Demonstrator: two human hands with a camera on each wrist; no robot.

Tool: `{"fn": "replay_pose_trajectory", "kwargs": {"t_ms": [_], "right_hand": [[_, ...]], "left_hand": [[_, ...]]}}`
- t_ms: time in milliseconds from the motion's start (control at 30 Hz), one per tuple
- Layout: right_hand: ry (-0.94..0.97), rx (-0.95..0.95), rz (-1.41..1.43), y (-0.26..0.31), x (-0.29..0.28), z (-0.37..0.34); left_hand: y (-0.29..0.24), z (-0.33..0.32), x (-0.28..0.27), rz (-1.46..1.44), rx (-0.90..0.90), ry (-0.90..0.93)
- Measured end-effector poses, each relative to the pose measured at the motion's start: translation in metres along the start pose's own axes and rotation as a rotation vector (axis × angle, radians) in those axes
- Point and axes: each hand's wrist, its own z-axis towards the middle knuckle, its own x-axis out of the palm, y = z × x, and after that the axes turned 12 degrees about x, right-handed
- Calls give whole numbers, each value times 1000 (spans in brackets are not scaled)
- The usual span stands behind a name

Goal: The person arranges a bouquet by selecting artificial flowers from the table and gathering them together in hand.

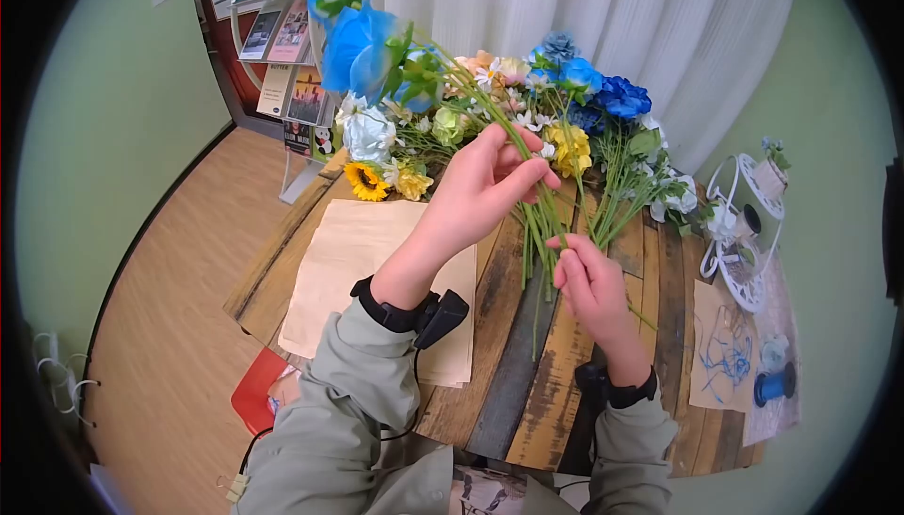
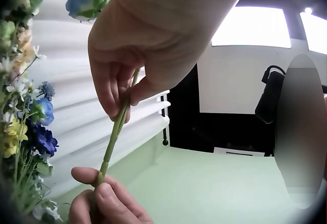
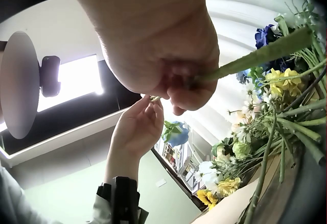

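Observation:
My left hand [image 1: 492,181] pinches the green stem [image 2: 113,141] of a blue artificial flower [image 1: 361,49], whose petals rise at the upper left of the head view. Lower on the same stem, my right hand [image 1: 595,294] grips it between thumb and curled fingers. The cut stem end [image 3: 265,54] juts out past the right fist in the right wrist view. Behind the hands lies a heap of mixed flowers: a yellow bloom [image 1: 568,150], a dark blue bloom [image 1: 623,98], a sunflower [image 1: 364,182] and loose green stems [image 1: 612,190].
Brown paper sheets [image 1: 348,251] lie on the plank table [image 1: 499,411], left of the hands. To the right are a white wire stand [image 1: 744,280], tangled blue string [image 1: 727,355] and a blue ribbon spool [image 1: 774,386]. A magazine rack [image 1: 282,54] stands at the back left.

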Motion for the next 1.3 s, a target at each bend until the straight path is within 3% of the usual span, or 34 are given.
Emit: {"fn": "replay_pose_trajectory", "kwargs": {"t_ms": [67,167,233,333,533,733,1167,1300], "right_hand": [[126,189,147,4,3,-3],[131,142,143,-4,8,-1],[106,135,110,-8,14,0],[104,166,86,-8,16,0],[151,175,177,-16,17,2],[156,183,192,-21,19,4],[202,245,150,-24,21,7],[181,207,154,-35,21,13]], "left_hand": [[0,0,0,63,-30,0],[-4,0,4,167,-51,-54],[-13,0,8,407,-150,-31],[3,-3,4,665,-107,-16],[14,-3,3,876,-30,-15],[23,-3,2,898,58,51],[25,-4,4,769,44,83],[23,-5,2,943,62,104]]}}
